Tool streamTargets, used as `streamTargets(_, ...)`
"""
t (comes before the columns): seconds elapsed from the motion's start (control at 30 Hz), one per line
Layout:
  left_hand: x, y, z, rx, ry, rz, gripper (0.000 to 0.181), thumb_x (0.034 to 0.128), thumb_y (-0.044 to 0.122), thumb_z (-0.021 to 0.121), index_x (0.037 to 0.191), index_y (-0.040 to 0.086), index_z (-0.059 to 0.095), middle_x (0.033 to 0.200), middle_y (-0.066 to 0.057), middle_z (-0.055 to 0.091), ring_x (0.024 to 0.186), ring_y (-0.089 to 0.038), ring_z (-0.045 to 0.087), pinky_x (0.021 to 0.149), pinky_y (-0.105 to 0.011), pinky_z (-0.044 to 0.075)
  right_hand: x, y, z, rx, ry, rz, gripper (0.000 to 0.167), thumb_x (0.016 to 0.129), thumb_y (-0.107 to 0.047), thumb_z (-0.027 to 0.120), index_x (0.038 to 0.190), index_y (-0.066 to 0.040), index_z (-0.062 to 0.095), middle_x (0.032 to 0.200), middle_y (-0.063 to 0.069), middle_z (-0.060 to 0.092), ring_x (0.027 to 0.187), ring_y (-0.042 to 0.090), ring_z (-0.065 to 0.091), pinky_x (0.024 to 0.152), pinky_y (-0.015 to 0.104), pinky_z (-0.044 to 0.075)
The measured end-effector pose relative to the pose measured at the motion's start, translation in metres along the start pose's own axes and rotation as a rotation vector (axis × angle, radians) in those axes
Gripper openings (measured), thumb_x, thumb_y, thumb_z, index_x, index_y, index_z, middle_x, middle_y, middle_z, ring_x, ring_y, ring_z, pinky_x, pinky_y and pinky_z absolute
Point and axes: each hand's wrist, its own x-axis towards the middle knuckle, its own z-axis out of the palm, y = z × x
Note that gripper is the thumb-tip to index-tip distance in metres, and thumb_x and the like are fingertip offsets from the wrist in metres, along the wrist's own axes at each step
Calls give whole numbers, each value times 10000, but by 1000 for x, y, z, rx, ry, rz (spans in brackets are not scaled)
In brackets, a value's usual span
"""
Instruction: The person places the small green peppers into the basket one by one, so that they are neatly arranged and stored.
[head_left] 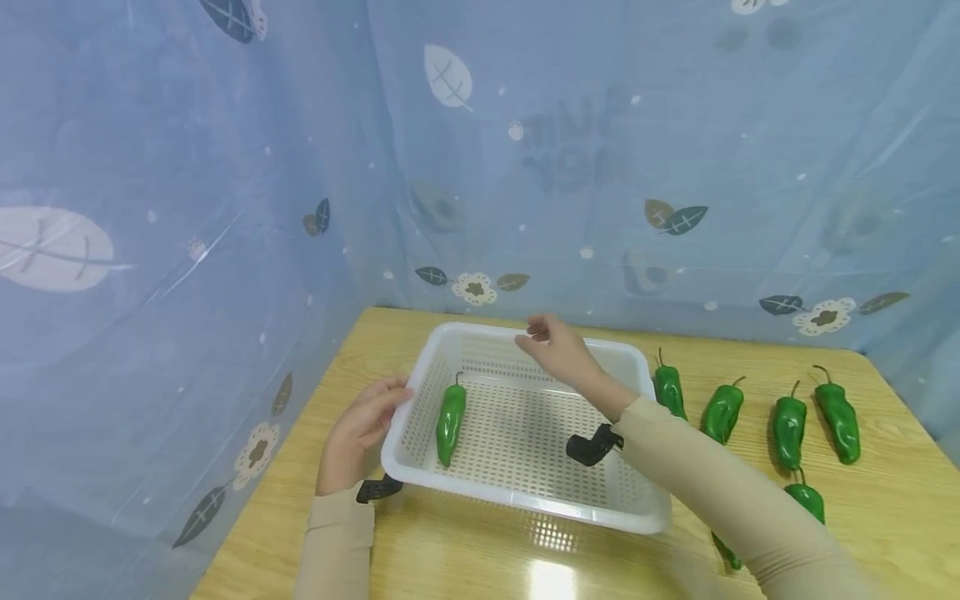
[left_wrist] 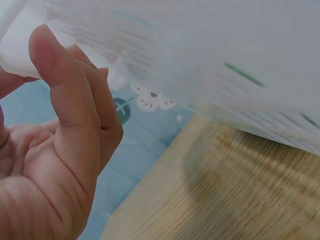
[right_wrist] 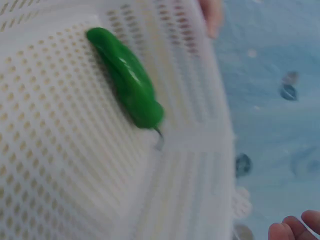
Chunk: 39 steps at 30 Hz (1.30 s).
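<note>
Enclosed behind and at left by glossy blue sheeting point(head_left: 570, 200) printed with leaves point(head_left: 448, 77) and white flowers point(head_left: 474, 288); furnished with a yellowish wood-grain worktop point(head_left: 885, 517) catching a bright white reflection point(head_left: 552, 579).

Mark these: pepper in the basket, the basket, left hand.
Green pepper point(head_left: 451, 423), head view: middle of its body.
White basket point(head_left: 517, 442), head view: bare perforated floor.
Left hand point(head_left: 357, 427), head view: middle of the hand.

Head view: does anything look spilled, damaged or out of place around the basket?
Nothing stands out. One pepper lies in the basket; the other peppers lie on the table to its right, with no visible damage, though the right sleeve partly hides some.
</note>
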Motion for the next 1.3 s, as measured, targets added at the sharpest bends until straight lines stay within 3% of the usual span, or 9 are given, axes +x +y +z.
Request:
streamTargets(0.23,2,-2,-3,-9,-32,32,379,986,-24,346,1284,-242,261,1080,-113,641,971,-221,661,852,-370,561,-28,17,-56,104,88,-84,495,981,-291,510,1367,1,405,1343,219,473,1254,360,439,1043,508,392)
streamTargets(0.43,0,-5,-4,-37,-66,24,340,987,-34,319,1282,-202,304,1070,-81,665,965,-201,671,842,-354,564,-61,46,-86,124,149,-126,492,989,-275,498,1374,13,390,1331,221,473,1217,328,453,1023,460,405)
streamTargets(0.53,-1,-6,-6,-49,-92,31,313,990,-40,303,1271,-176,333,1065,-79,673,960,-197,676,829,-345,569,-79,62,-97,110,182,-102,502,994,-296,484,1376,15,384,1331,205,472,1187,246,467,993,320,432)
streamTargets(0.63,-1,-5,-6,-51,-109,42,337,993,-43,292,1294,-195,295,1074,-85,671,969,-199,675,832,-351,565,-98,79,-109,82,224,-72,514,998,-316,467,1380,16,376,1333,197,468,1133,77,461,917,151,425)
streamTargets(0.73,0,-4,-6,-42,-110,39,381,999,-32,294,1331,-210,237,1094,-88,665,985,-201,671,843,-360,560,-119,99,-120,52,271,-38,524,1002,-321,455,1395,13,360,1349,205,455,1066,-74,414,846,61,395)
streamTargets(0.97,-4,-2,-10,-47,-125,62,309,1001,-31,265,1264,-179,329,1067,-102,661,957,-215,678,800,-365,576,-164,147,-136,-4,387,58,558,998,-338,453,1394,42,352,1315,184,452,1006,-176,380,769,29,391)
streamTargets(1.1,-2,-1,-13,-66,-172,94,299,999,-46,233,1236,-160,377,1073,-114,661,966,-230,677,795,-379,576,-188,173,-141,-67,411,129,583,992,-361,459,1394,47,348,1272,123,462,975,-208,337,726,79,392)
streamTargets(1.3,1,-3,-11,-116,-197,69,295,1001,-52,234,1187,-77,461,1068,-92,665,972,-206,674,812,-350,576,-225,204,-142,-141,425,217,561,986,-320,488,1366,78,377,1188,24,497,914,-244,314,656,82,371)
